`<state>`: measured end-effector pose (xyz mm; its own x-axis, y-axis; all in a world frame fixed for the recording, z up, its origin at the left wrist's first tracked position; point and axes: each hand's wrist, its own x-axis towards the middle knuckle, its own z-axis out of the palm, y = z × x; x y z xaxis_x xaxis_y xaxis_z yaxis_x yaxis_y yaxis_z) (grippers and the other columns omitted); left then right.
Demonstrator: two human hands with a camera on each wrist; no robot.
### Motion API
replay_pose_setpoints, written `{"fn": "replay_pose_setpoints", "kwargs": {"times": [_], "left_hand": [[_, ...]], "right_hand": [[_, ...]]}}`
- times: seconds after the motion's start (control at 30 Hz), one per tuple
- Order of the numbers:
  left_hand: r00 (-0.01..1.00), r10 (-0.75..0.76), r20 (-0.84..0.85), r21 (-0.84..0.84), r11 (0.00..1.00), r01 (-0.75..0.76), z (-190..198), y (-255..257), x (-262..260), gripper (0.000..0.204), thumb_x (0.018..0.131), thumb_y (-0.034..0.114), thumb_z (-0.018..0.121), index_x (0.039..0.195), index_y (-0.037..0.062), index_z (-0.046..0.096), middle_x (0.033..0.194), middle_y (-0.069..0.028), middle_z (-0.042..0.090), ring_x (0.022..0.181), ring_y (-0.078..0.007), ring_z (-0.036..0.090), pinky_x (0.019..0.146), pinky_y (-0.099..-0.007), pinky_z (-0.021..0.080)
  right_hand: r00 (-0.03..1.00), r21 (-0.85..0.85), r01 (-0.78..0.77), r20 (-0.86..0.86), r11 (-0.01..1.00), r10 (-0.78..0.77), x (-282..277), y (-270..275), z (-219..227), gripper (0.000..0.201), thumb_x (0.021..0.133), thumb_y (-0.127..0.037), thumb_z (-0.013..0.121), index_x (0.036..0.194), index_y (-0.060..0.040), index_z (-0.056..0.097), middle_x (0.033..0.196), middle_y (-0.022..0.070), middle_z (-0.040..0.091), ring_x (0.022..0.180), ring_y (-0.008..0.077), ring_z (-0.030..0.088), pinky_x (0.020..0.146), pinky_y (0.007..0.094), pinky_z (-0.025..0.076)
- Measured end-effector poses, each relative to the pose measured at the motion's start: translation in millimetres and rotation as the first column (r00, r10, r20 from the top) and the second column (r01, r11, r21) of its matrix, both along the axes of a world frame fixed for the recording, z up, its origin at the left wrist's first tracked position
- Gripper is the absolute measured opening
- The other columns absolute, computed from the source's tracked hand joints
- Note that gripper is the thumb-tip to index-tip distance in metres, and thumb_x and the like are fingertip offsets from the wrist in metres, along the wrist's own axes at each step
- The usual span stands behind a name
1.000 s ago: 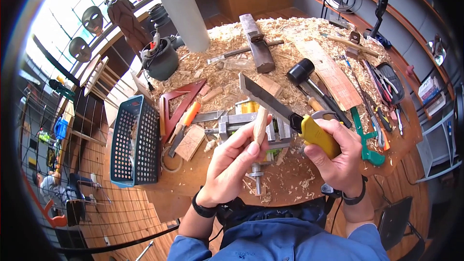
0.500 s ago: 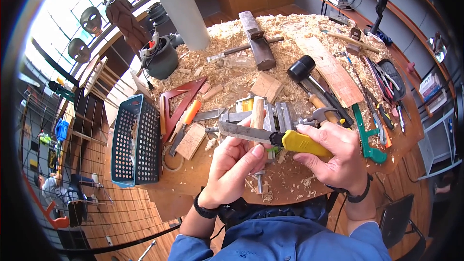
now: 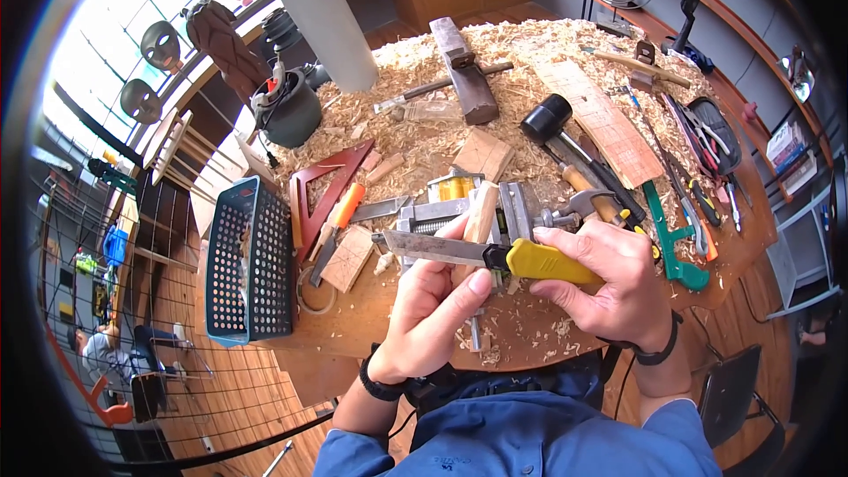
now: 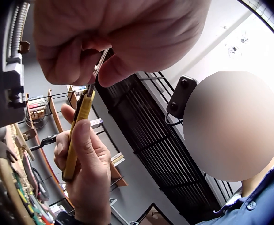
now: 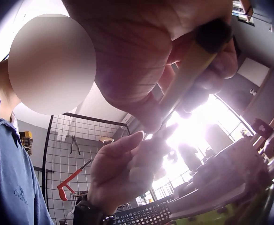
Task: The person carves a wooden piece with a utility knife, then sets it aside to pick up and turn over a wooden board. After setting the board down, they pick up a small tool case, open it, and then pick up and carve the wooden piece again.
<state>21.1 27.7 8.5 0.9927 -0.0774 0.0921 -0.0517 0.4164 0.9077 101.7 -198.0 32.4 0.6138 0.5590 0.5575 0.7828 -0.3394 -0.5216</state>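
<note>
My left hand (image 3: 428, 305) pinches a short, pale wooden stick (image 3: 482, 210) between thumb and fingers, its far end pointing up and away. My right hand (image 3: 618, 278) grips a utility knife (image 3: 549, 263) by its yellow handle, the thumb lying along the side. The knife's long grey blade (image 3: 437, 249) points left and crosses the stick's lower part, just above the left thumb. In the left wrist view the yellow handle (image 4: 79, 136) is enclosed by the right hand's fingers. A metal vise (image 3: 517, 212) sits on the table directly beyond both hands.
A perforated basket (image 3: 252, 256) stands at left, beside a red set square (image 3: 318, 185) and an orange-handled tool (image 3: 346, 208). Right of the vise lie a black mallet (image 3: 546, 117), a green-handled saw (image 3: 676, 256) and a long board (image 3: 601, 124). Wood shavings cover the table's far part.
The knife has swung down from a raised, slanting position to lie across the stick, then shifted slightly left and towards the body. The stick now leans a little more to the right.
</note>
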Motion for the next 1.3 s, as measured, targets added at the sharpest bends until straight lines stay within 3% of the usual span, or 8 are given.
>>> {"fn": "replay_pose_setpoints", "kwargs": {"times": [0.1, 0.43, 0.53, 0.83, 0.93, 1.1, 1.2, 1.3], "left_hand": [[0.999, 0.035, 0.01, 0.116, 0.993, -0.036, 1.3, -5.3, -0.5, 0.061, 0.106, 0.002, 0.054, 0.159, -0.0052, 0.026, 0.154, -0.0155, 0.048, 0.141, -0.0187, 0.046, 0.117, -0.0339, 0.034], [0.992, 0.091, 0.088, 0.1, 0.99, -0.099, -0.8, -10.3, -2.1, 0.061, 0.105, 0.001, 0.054, 0.159, -0.0064, 0.026, 0.152, -0.0165, 0.049, 0.139, -0.0187, 0.047, 0.116, -0.0337, 0.035], [0.995, 0.081, 0.062, 0.126, 0.988, -0.088, -0.4, -9.0, -1.6, 0.061, 0.105, 0.001, 0.054, 0.159, -0.0065, 0.026, 0.15, -0.0155, 0.051, 0.137, -0.0177, 0.049, 0.114, -0.0325, 0.037], [0.994, 0.101, 0.027, 0.062, 0.993, -0.103, -3.5, -8.4, -2.7, 0.058, 0.106, 0.004, 0.055, 0.157, -0.006, 0.03, 0.143, -0.0112, 0.056, 0.123, -0.0099, 0.055, 0.102, -0.0248, 0.044], [0.993, 0.076, 0.089, 0.206, 0.974, -0.093, -6.0, -5.6, -3.6, 0.058, 0.106, 0.005, 0.055, 0.158, -0.0051, 0.03, 0.138, -0.009, 0.059, 0.114, -0.0066, 0.056, 0.093, -0.021, 0.046], [0.991, 0.126, 0.049, 0.04, 0.991, -0.128, 6.4, -15.1, -4.6, 0.06, 0.106, 0.003, 0.055, 0.159, -0.0053, 0.028, 0.124, -0.0031, 0.062, 0.096, -0.004, 0.057, 0.083, -0.0191, 0.046], [0.996, 0.044, 0.075, 0.018, 0.999, -0.046, -0.8, -6.6, -5.0, 0.06, 0.106, 0.003, 0.055, 0.159, -0.0057, 0.028, 0.123, -0.0022, 0.062, 0.09, -0.0021, 0.056, 0.079, -0.0178, 0.045], [0.993, 0.078, 0.089, 0.028, 0.996, -0.081, 2.4, -10.5, -4.6, 0.059, 0.106, 0.003, 0.054, 0.158, -0.006, 0.029, 0.122, -0.0026, 0.063, 0.087, -0.0008, 0.053, 0.077, -0.0166, 0.043]], "right_hand": [[0.999, -0.013, -0.002, 0.042, 1.0, 0.002, 1.3, -0.4, -1.8, 0.05, 0.076, -0.029, 0.09, 0.118, -0.0059, 0.075, 0.072, 0.0082, 0.062, 0.059, 0.0246, 0.061, 0.052, 0.0369, 0.048], [1.0, -0.018, -0.026, 0.0, 0.999, 0.026, -0.7, 1.4, -2.5, 0.051, 0.074, -0.025, 0.091, 0.117, -0.0021, 0.075, 0.072, 0.0114, 0.064, 0.06, 0.0241, 0.059, 0.055, 0.0349, 0.046], [0.999, -0.006, -0.01, 0.051, 1.0, 0.01, -1.1, 3.3, -4.4, 0.051, 0.076, -0.032, 0.089, 0.119, -0.0067, 0.074, 0.071, 0.0071, 0.06, 0.057, 0.024, 0.059, 0.052, 0.0368, 0.047], [0.997, -0.024, 0.017, 0.074, 1.0, -0.015, -3.9, 4.7, -6.2, 0.052, 0.077, -0.031, 0.088, 0.119, -0.0048, 0.074, 0.072, 0.0071, 0.06, 0.057, 0.0236, 0.06, 0.051, 0.037, 0.048], [0.998, 0.038, 0.012, 0.064, 0.999, -0.015, -4.9, 6.6, -6.9, 0.052, 0.078, -0.031, 0.088, 0.12, -0.0043, 0.073, 0.073, 0.0081, 0.062, 0.057, 0.024, 0.06, 0.052, 0.0373, 0.048], [0.999, 0.018, -0.048, 0.007, 0.999, 0.048, -5.1, 3.6, -3.5, 0.051, 0.08, -0.03, 0.088, 0.121, -0.0033, 0.073, 0.071, 0.0092, 0.062, 0.056, 0.0247, 0.06, 0.051, 0.0366, 0.047], [0.999, 0.012, -0.04, 0.008, 0.999, 0.04, -6.0, 2.8, -3.8, 0.052, 0.08, -0.03, 0.088, 0.122, -0.0033, 0.073, 0.071, 0.0091, 0.061, 0.056, 0.0244, 0.06, 0.051, 0.0366, 0.047], [0.999, -0.01, -0.012, 0.053, 1.0, 0.013, -7.0, 3.9, -3.0, 0.053, 0.079, -0.03, 0.088, 0.122, -0.0034, 0.073, 0.072, 0.0086, 0.061, 0.056, 0.0238, 0.06, 0.051, 0.0364, 0.047]]}}
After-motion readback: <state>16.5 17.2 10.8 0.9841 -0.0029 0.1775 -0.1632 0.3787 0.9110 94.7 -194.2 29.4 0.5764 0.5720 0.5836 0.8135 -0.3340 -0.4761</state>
